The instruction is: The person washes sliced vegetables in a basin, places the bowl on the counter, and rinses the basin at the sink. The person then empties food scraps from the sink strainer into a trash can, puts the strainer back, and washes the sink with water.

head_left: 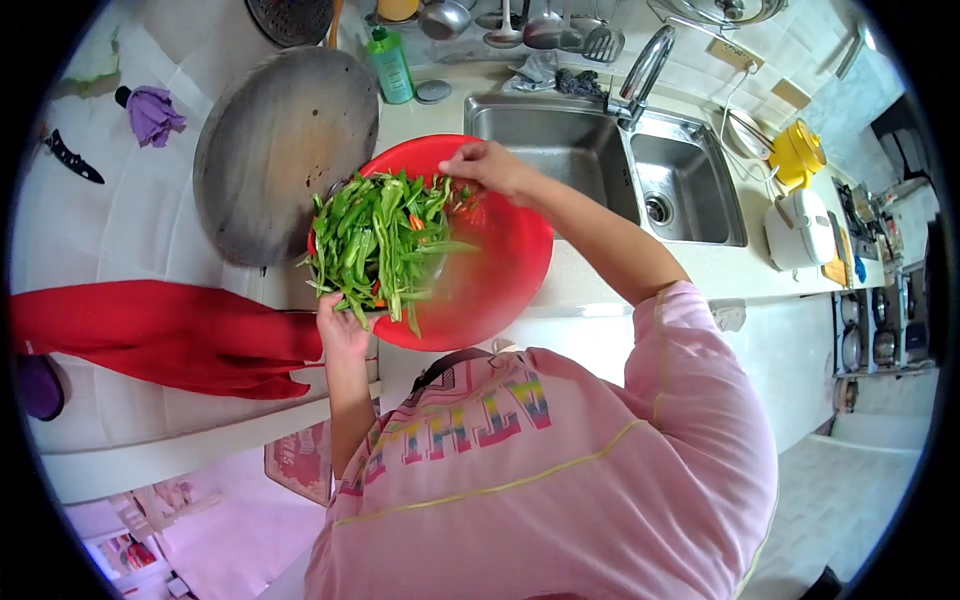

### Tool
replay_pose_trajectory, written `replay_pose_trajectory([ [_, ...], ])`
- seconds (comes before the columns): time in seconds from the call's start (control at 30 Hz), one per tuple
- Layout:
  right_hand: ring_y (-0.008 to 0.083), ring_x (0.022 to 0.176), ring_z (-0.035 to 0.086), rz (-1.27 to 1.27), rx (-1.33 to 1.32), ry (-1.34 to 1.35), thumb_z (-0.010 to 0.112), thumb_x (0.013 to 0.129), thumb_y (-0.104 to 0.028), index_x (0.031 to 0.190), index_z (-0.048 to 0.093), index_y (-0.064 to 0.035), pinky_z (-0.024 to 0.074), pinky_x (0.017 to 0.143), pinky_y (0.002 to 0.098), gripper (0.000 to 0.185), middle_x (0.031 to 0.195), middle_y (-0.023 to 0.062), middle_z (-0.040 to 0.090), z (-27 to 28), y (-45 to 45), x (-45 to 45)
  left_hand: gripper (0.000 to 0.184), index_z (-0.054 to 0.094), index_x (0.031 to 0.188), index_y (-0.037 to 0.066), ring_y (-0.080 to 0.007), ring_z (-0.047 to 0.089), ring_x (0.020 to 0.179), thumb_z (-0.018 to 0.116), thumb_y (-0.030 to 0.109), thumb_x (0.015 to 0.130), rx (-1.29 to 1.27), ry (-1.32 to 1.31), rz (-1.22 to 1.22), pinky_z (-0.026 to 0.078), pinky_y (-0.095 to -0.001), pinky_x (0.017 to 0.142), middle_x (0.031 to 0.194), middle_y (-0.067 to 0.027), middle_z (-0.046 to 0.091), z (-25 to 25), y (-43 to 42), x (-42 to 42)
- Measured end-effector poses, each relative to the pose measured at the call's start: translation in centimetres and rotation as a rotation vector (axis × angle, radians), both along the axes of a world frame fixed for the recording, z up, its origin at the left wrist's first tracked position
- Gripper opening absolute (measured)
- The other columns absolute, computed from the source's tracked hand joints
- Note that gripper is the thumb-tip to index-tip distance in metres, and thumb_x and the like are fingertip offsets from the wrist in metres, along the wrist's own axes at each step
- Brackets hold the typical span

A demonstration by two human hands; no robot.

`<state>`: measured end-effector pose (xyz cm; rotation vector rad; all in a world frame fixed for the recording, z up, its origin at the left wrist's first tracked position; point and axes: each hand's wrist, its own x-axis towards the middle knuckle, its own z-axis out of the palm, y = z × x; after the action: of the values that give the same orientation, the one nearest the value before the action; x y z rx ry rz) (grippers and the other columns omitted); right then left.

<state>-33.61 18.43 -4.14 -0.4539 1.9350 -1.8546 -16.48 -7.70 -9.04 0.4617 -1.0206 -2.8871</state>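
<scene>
Whether our left hand (346,326) or curled right hand (487,166) grips anything, we can't tell. Peppers (375,235) look light, slippery (scoop underneath).

- Over on the left, a big round board (285,155) leans by the white tiles, dark and worn; a purple cloth (152,116) hangs beyond it, a black knife (75,160) further out;
- below them, a red cloth (160,338) spreads right across the left side;
- up at the back, a green bottle (391,66) stands upright, a grey round lid (433,92) just beside it; a ladle (445,20) and a slotted turner (603,45) hang nearby;
- centre right, here's the two-basin steel sink (570,140), chrome faucet (655,65) arching above;
- far right, a yellow pot (797,152) sits behind a white cooker (800,230).
</scene>
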Motion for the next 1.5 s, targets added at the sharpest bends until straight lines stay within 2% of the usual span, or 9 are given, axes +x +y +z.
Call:
replay_pose_trajectory([
  [0.17, 0.0064, 0.044, 0.043, 0.079, -0.028, 0.104, 0.070, 0.070, -0.015, 0.067, 0.055, -0.0037, 0.0310, 0.040, 0.0192, 0.020, 0.053, 0.0001, 0.051, 0.6, -2.2, 0.3, 0.052, 0.040, 0.119, 0.009, -0.0338, 0.049, 0.103, 0.050, 0.018, 0.069, 0.016, -0.052, 0.060, 0.040, -0.0612, 0.079, 0.113, -0.0134, 0.049, 0.7, 1.4, -0.3],
  [0.47, 0.0148, 0.051, 0.052, -0.205, 0.140, 0.291, 0.062, 0.076, -0.028, 0.087, 0.060, -0.0015, 0.0437, 0.049, 0.0267, 0.029, 0.062, 0.0056, 0.058, 0.2, 1.2, -3.5, 0.050, 0.044, 0.116, 0.010, -0.0307, 0.045, 0.107, 0.054, 0.019, 0.067, 0.105, 0.027, 0.167, 0.033, -0.0578, 0.087, 0.117, -0.0086, 0.046, -0.2, -0.7, 0.7],
  [0.67, 0.0317, 0.089, 0.052, 0.053, 0.679, 0.980, 0.065, 0.067, -0.025, 0.093, 0.060, -0.0075, 0.0434, 0.077, 0.0396, 0.031, 0.086, 0.0120, 0.060, -9.5, -0.2, -6.9, 0.050, 0.045, 0.115, 0.011, -0.0300, 0.044, 0.107, 0.054, 0.019, 0.067, -0.009, 0.021, 0.306, 0.034, -0.0570, 0.087, 0.115, -0.0088, 0.048, 2.3, -0.5, 2.5],
  [0.9, 0.0303, 0.098, 0.050, 0.427, 0.980, 0.734, 0.063, 0.068, -0.032, 0.093, 0.060, -0.0081, 0.0422, 0.080, 0.0399, 0.035, 0.092, 0.0133, 0.059, -7.7, -2.7, -2.7, 0.050, 0.044, 0.115, 0.008, -0.0306, 0.043, 0.108, 0.055, 0.020, 0.068, 0.005, 0.047, 0.295, 0.032, -0.0542, 0.090, 0.114, -0.0096, 0.049, 2.5, -1.0, 2.9],
  [1.0, 0.0319, 0.095, 0.054, 0.543, 1.132, 0.550, 0.060, 0.071, -0.033, 0.117, 0.047, -0.0142, 0.0436, 0.079, 0.0426, 0.051, 0.096, 0.0161, 0.059, -6.7, -3.3, -1.4, 0.051, 0.044, 0.116, 0.008, -0.0311, 0.043, 0.108, 0.054, 0.020, 0.068, 0.034, 0.058, 0.287, 0.032, -0.0547, 0.090, 0.115, -0.0099, 0.048, 2.3, -1.1, 2.9],
  [1.1, 0.0328, 0.088, 0.057, 0.244, 1.004, 0.659, 0.061, 0.070, -0.029, 0.121, 0.041, -0.0146, 0.0454, 0.077, 0.0404, 0.058, 0.093, 0.0180, 0.059, -9.7, -3.9, -1.2, 0.052, 0.043, 0.117, 0.008, -0.0319, 0.043, 0.108, 0.054, 0.019, 0.068, 0.056, 0.042, 0.300, 0.031, -0.0554, 0.090, 0.116, -0.0102, 0.047, 2.1, -1.1, 2.8],
  [1.2, 0.0324, 0.090, 0.056, 0.639, 0.799, 0.781, 0.063, 0.067, -0.025, 0.120, 0.042, -0.0129, 0.0457, 0.076, 0.0398, 0.058, 0.093, 0.0198, 0.058, -11.6, -4.6, -0.5, 0.051, 0.043, 0.117, 0.008, -0.0320, 0.043, 0.108, 0.053, 0.019, 0.068, 0.028, 0.023, 0.309, 0.031, -0.0555, 0.090, 0.116, -0.0102, 0.047, 2.5, -1.2, 2.8],
  [1.33, 0.0327, 0.089, 0.056, 0.680, 0.891, 0.361, 0.063, 0.068, -0.027, 0.117, 0.044, -0.0094, 0.0447, 0.078, 0.0407, 0.056, 0.095, 0.0190, 0.058, -9.9, -6.6, -1.6, 0.050, 0.044, 0.117, 0.009, -0.0316, 0.043, 0.108, 0.053, 0.019, 0.068, 0.029, 0.044, 0.295, 0.031, -0.0561, 0.090, 0.115, -0.0102, 0.047, 2.1, -1.8, 2.9],
  [1.5, 0.0338, 0.103, 0.048, 0.384, 0.862, 0.698, 0.060, 0.068, -0.041, 0.124, 0.038, -0.0097, 0.0391, 0.086, 0.0438, 0.068, 0.107, 0.0192, 0.054, -9.8, -9.4, -1.1, 0.049, 0.044, 0.116, 0.009, -0.0315, 0.042, 0.109, 0.053, 0.018, 0.069, 0.055, 0.039, 0.325, 0.029, -0.0576, 0.091, 0.116, -0.0096, 0.047, 1.6, -2.2, 2.5],
])
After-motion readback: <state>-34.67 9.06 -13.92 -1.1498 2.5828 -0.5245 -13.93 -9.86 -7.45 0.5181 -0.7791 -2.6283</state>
